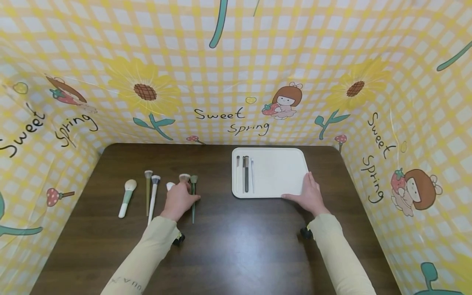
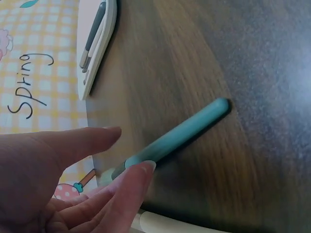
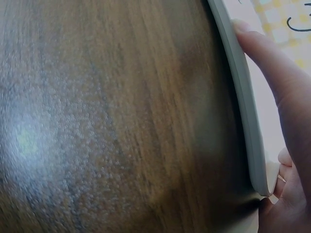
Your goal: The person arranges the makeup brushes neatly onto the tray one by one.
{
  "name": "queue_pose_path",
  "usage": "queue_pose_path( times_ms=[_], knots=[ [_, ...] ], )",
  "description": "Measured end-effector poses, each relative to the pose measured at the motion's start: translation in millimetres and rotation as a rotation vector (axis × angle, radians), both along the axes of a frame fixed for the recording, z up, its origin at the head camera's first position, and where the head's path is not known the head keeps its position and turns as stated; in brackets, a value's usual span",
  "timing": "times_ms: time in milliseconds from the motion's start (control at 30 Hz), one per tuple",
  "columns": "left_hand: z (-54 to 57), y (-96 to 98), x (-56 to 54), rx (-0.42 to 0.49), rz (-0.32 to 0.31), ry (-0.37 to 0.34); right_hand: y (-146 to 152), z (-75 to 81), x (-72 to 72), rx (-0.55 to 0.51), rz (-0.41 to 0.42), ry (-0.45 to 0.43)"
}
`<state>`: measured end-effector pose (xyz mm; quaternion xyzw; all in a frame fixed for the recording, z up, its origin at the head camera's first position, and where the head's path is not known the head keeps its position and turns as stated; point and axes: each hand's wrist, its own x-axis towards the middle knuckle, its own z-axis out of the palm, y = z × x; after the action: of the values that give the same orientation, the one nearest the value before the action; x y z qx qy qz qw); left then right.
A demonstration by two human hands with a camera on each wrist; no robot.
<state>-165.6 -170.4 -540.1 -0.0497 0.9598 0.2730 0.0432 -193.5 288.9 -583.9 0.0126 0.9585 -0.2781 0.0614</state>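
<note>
My left hand [image 1: 179, 200] is over the right end of a row of makeup brushes. Its thumb stands apart from the fingers, beside a green makeup brush [image 1: 193, 207]. In the left wrist view the index fingertip [image 2: 146, 171] overlaps that brush's teal handle [image 2: 182, 130], whose bristle end is hidden. Under the hand, a pale-bristled brush [image 1: 184, 177] and a white-tipped one [image 1: 170, 185] are mostly covered. At the near right corner of a white tray [image 1: 276, 172], my right hand [image 1: 309, 196] grips the rim, thumb on the front edge, fingers at the right side.
Slim brushes [image 1: 246, 174] lie in the tray's left part. Left of my left hand are a white-handled brush [image 1: 153, 200], an olive-handled brush [image 1: 148, 192] and a thick mint-and-white brush [image 1: 127, 198]. Checked yellow cloth [image 1: 217, 90] walls the brown table [image 1: 236, 246] at back and sides.
</note>
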Motion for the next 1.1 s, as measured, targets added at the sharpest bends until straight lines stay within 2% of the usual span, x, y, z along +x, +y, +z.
queue_pose_path(
  times_ms=[200,433,667,900,1100],
  knots=[
    [-3.8,1.2,1.5,-0.025,-0.029,-0.001,0,-1.5,-0.9,0.000,0.002,-0.003],
    [-9.2,-0.1,4.0,-0.030,-0.034,-0.067,1,-3.2,-1.6,0.000,0.005,-0.009],
    [-12.0,0.1,2.1,-0.032,-0.053,-0.073,2,-5.4,-2.4,-0.002,0.003,-0.009],
    [-13.5,2.5,0.8,-0.016,-0.056,-0.111,1,-2.5,-0.8,-0.011,0.003,-0.011],
    [-14.5,4.8,-0.4,-0.017,-0.067,-0.104,1,-2.3,-0.3,-0.008,-0.004,-0.013]
  ],
)
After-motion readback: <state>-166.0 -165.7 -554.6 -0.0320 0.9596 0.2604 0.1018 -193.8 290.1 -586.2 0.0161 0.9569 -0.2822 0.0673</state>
